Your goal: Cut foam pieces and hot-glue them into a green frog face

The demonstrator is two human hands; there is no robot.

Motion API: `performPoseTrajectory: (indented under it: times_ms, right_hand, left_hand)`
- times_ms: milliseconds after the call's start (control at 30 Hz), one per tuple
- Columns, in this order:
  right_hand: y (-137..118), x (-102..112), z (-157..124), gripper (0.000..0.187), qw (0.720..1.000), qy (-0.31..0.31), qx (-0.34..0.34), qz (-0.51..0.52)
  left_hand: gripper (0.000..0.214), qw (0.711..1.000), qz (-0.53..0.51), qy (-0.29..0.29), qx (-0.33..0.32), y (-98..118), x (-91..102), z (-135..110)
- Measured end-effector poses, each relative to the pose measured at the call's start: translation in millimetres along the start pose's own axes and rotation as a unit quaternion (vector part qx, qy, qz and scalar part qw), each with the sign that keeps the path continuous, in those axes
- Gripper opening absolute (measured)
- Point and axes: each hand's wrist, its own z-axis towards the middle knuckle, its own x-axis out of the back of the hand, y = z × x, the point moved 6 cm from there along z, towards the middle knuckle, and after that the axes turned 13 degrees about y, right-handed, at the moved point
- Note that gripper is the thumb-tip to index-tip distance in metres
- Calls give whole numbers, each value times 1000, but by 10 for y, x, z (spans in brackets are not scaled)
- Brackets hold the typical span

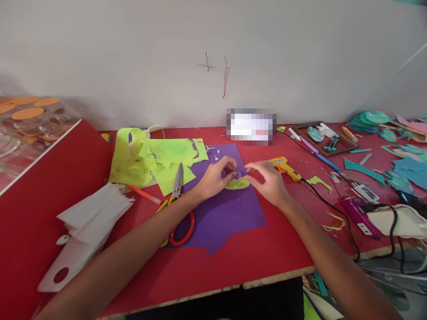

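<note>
My left hand (220, 177) is closed in a pinch on a small purple felt piece (239, 175). Just to its right, my right hand (267, 181) has thumb and forefinger drawn together close to that piece. Whatever is between its fingertips is too small to make out. Below both hands lies a rounded yellow-green felt cutout (237, 184) on a large purple felt sheet (227, 215). Scissors (178, 182) with red and yellow handles rest beside my left forearm. A yellow glue gun (289, 170) lies beyond my right hand.
Yellow-green felt sheets (133, 164) and an orange pen (144, 194) lie left. White paper strips (90, 218) sit near a raised red panel (30, 213). To the right are a brown tray (328, 153), a magenta power strip (362, 218), cables and teal cutouts (368, 120).
</note>
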Motion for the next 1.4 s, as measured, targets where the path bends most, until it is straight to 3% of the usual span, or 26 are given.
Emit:
performPoseTrajectory:
  times_ms: [100, 300, 600, 700, 900, 1100, 1400]
  right_hand:
    - [-19, -111, -28, 17, 999, -30, -36, 28]
    - [-42, -214, -30, 13, 985, -21, -135, 105]
    - [222, -114, -29, 10, 974, -33, -195, 107]
    - [287, -105, -31, 12, 976, -49, -189, 94]
    - [203, -119, 8, 10, 991, -47, -110, 55]
    - [211, -173, -22, 8, 989, -47, -126, 62]
    - [211, -267, -38, 9, 994, -54, -89, 15]
  left_hand:
    - [10, 1000, 16, 1, -5, -26, 17, -2]
    - [12, 998, 49, -15, -40, -6, -8, -33]
    - [13, 991, 123, 31, -32, -29, 85, 14]
    - [13, 989, 136, 41, -29, -45, 109, 23]
    - [14, 988, 142, 50, -25, -54, 123, 27]
    - [16, 988, 148, 47, -27, -70, 116, 32]
    - [16, 986, 155, 35, -41, -57, 96, 30]
